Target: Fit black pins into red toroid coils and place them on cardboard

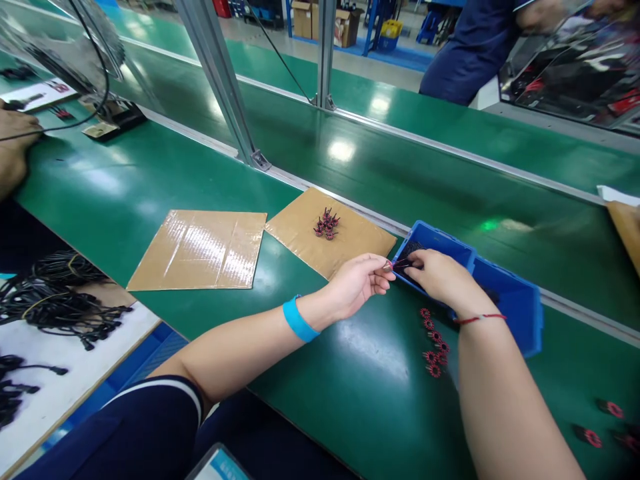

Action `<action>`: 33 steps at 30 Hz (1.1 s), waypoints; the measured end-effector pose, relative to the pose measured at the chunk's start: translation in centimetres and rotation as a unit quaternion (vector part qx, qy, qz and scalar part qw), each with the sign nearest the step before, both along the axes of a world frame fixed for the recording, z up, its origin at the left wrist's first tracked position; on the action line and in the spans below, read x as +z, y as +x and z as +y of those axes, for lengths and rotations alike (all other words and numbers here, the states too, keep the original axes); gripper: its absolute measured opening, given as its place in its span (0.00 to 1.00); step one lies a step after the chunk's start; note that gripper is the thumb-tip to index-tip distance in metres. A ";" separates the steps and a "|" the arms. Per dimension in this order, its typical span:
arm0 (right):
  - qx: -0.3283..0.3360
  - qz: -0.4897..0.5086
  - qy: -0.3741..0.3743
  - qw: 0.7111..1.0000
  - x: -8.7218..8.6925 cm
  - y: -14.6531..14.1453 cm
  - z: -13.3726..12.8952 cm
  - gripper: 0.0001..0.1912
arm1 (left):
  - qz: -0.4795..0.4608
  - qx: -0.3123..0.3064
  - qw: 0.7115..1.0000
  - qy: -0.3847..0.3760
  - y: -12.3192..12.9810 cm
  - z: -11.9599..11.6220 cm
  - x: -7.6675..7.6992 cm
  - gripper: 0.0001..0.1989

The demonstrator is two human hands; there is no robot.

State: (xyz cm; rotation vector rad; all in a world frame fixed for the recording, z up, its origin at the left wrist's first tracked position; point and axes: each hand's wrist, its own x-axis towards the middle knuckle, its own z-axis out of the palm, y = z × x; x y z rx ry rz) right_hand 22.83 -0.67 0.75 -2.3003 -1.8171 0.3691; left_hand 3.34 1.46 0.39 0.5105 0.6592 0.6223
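My left hand (361, 283) pinches a small red-and-black wound ring coil (389, 266) between thumb and fingertips, at the near-left edge of a blue bin (473, 257). Thin dark strands reach from the coil toward my right hand (440, 275). That hand is closed over the bin's opening, its fingertips together; what they grip is too small to make out. Small dark pieces (411, 248) lie inside this bin. Several similar ring coils (435, 347) rest in a loose line on the green table, just below the bins. More coils (327, 225) sit clustered on a cardboard sheet (295, 230).
A second blue bin (520, 307) adjoins the first on the right. Another cardboard sheet (205, 250) lies left. Loose coils (593, 437) are at lower right. A metal post (220, 80) rises behind the table. Another person's hand (17, 143) is at far left, near black cables (60, 287).
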 end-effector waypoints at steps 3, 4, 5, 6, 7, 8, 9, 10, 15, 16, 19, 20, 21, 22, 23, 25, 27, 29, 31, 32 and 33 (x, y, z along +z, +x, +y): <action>0.008 -0.006 -0.023 1.000 -0.5 0.3 0.6 0.05 | -0.005 -0.007 1.000 0.004 -0.1 -0.1 0.1 0.06; 0.006 -0.007 -0.020 1.000 -0.6 0.4 0.6 0.06 | -0.006 -0.009 1.000 0.005 -0.1 -0.1 0.1 0.06; 0.003 -0.006 -0.014 1.000 -0.5 0.6 0.4 0.08 | -0.007 -0.010 1.000 0.006 -0.1 -0.2 0.1 0.06; -0.001 -0.003 -0.004 1.000 -0.4 0.8 0.3 0.08 | -0.008 -0.009 1.000 0.006 0.0 -0.2 0.1 0.06; -0.008 0.002 0.009 1.000 -0.2 1.0 0.1 0.09 | -0.009 -0.009 1.000 0.007 0.0 -0.2 0.1 0.06; -0.014 0.010 0.022 1.000 0.0 1.3 -0.2 0.09 | -0.009 -0.010 1.000 0.007 0.0 -0.2 0.0 0.06; -0.022 0.021 0.036 0.999 0.3 1.5 -0.4 0.09 | -0.007 -0.011 1.000 0.008 0.1 -0.2 0.0 0.05; -0.029 0.034 0.049 0.998 0.5 1.8 -0.7 0.09 | -0.005 -0.012 1.000 0.008 0.1 -0.3 -0.1 0.06; -0.068 0.098 0.104 0.987 1.6 2.5 -2.1 0.11 | 0.007 -0.019 1.000 0.014 0.2 -0.5 -0.2 0.06; -0.076 0.108 0.114 0.985 1.7 2.4 -2.4 0.11 | 0.009 -0.020 1.000 0.016 0.2 -0.6 -0.2 0.06; -0.089 0.168 0.150 0.970 2.0 2.0 -3.2 0.11 | 0.011 -0.024 0.999 0.023 0.1 -0.7 -0.1 0.06; -0.090 0.194 0.162 0.963 2.1 1.8 -3.4 0.10 | 0.011 -0.026 0.999 0.025 0.0 -0.7 0.0 0.05; -0.087 0.218 0.172 0.957 2.2 1.6 -3.6 0.10 | 0.009 -0.028 0.999 0.027 0.0 -0.7 0.0 0.05; -0.081 0.237 0.178 0.952 2.3 1.3 -3.9 0.10 | 0.005 -0.030 0.999 0.028 0.0 -0.8 0.0 0.05; -0.073 0.251 0.180 0.948 2.4 1.0 -4.2 0.09 | -0.001 -0.031 0.999 0.031 0.0 -0.8 0.1 0.05; -0.055 0.284 0.179 0.940 2.9 0.4 -4.8 0.09 | -0.019 -0.037 0.998 0.036 0.0 -0.9 0.2 0.05; -0.040 0.318 0.178 0.930 3.5 -0.3 -5.6 0.08 | -0.037 -0.046 0.997 0.043 -0.1 -0.9 0.3 0.05; -0.033 0.344 0.185 0.920 4.1 -1.1 -6.2 0.06 | -0.049 -0.053 0.996 0.050 -0.1 -0.9 0.4 0.05; -0.033 0.361 0.201 0.910 4.7 -1.8 -6.6 0.05 | -0.053 -0.057 0.995 0.054 -0.1 -1.0 0.4 0.06; -0.033 0.372 0.207 0.904 4.9 -2.1 -6.7 0.05 | -0.054 -0.059 0.995 0.055 -0.1 -1.0 0.4 0.07; -0.035 0.383 0.212 0.898 5.0 -2.3 -6.6 0.04 | -0.055 -0.060 0.995 0.056 -0.2 -1.0 0.4 0.07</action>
